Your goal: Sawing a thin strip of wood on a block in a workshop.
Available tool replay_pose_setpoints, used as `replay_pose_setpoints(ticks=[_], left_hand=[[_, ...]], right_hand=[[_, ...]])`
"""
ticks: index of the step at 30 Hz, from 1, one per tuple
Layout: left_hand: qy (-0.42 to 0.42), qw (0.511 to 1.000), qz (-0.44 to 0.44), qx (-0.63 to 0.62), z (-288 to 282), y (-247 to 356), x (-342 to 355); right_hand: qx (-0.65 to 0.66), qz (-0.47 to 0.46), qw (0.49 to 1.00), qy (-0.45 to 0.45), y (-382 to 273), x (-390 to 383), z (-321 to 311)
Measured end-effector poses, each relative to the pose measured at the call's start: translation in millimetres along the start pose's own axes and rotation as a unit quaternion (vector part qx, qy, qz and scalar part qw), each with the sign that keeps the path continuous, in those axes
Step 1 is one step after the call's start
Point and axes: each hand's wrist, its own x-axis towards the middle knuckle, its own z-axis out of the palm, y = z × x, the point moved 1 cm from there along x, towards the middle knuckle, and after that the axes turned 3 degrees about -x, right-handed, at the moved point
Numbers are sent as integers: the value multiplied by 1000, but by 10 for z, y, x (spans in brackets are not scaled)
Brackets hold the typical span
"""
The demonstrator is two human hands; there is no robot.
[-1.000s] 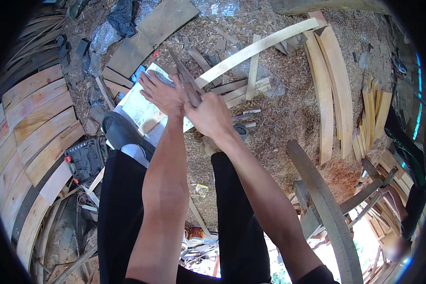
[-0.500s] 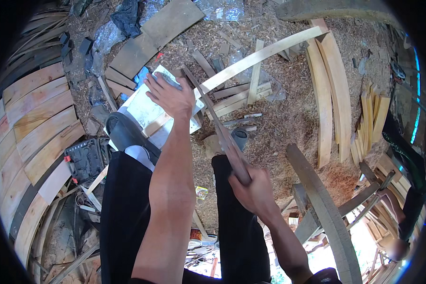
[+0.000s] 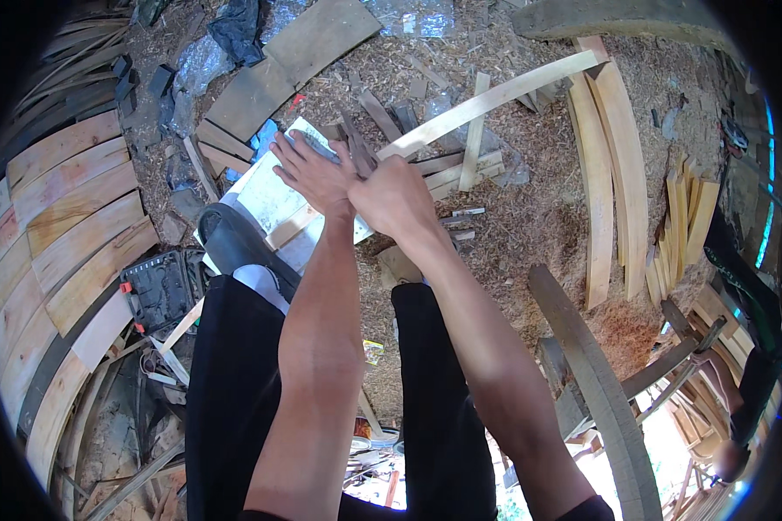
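A long, slightly curved pale wood strip (image 3: 495, 97) runs from the upper right down under my hands. Its near end emerges below my left wrist, over a white board (image 3: 256, 201). My left hand (image 3: 314, 174) lies flat on the strip, fingers spread, pressing it down. Right beside it, my right hand (image 3: 393, 198) is closed round the handle of a handsaw (image 3: 354, 137). The saw's dark blade points away from me across the strip, seen nearly edge-on. My right fist hides the handle and the place where blade meets wood.
My dark shoe (image 3: 239, 241) rests on the white board's near side. An open black tool case (image 3: 158, 291) lies left, by stacked curved planks (image 3: 82, 217). More planks (image 3: 613, 174) lie right, near a curved beam (image 3: 595, 373). Another person (image 3: 747, 330) is at the far right.
My right hand has pushed the saw forward and left, from near my right knee up beside my left hand. The left hand stays on the strip.
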Motion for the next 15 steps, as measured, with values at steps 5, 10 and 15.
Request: replay_pose_setpoints(ticks=[5,10,15], left_hand=[[0,1000,-4,-2,-56,31,-25],[1,1000,-13,16,-111,26,-12],[-3,1000,-15,4,-57,91,-61]], right_hand=[[21,3,1000,13,196,-356,13],[45,-24,998,20,431,-1357,-291],[63,40,997,-29,803,-1895,-485]])
